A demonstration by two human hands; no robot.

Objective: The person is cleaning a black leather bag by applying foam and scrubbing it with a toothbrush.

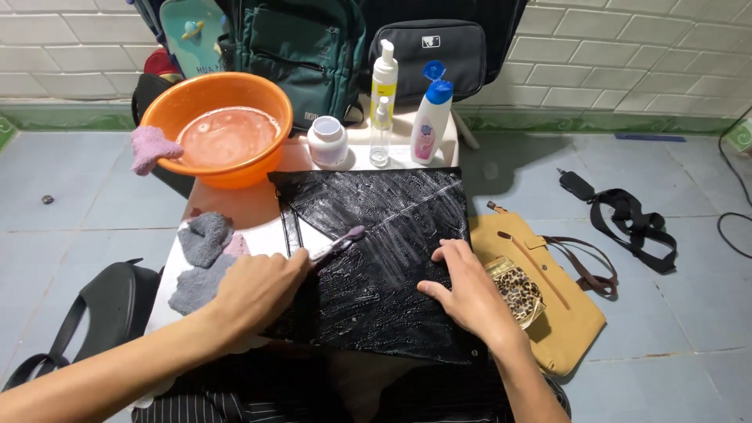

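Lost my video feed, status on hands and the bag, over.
Left hand gripping toothbrush, bristles on soapy black bag. Right hand flat, pinning bag. Grey cloth beside left hand, not in the way.

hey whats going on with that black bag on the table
A person scrubs a flat black bag lying on a small table. The left hand holds a toothbrush with its head on the sudsy surface, while the right hand presses flat on the bag. An orange basin of soapy water, grey cloths and bottles stand nearby.
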